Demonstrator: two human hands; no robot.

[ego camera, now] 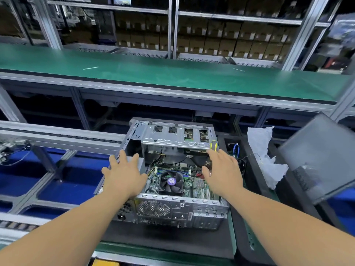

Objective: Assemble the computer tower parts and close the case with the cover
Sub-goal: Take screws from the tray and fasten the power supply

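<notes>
An open computer tower (178, 210) lies on its side before me, its motherboard and a black CPU fan (171, 181) exposed. A metal drive cage (172, 136) spans its far end. My left hand (124, 172) is spread flat with straight fingers over the case's left part. My right hand (222, 169) reaches over the right side with fingers extended, near a small tool with a yellow handle (213, 146); I cannot tell whether it holds anything. The dark grey case cover (317, 156) leans at the right, blurred.
A green conveyor belt (172, 73) runs across behind the case. Shelves of cardboard boxes (221, 41) fill the background. White plastic wrapping (263, 150) lies to the right of the tower. Metal frame rails (48, 135) and blue flooring are at the left.
</notes>
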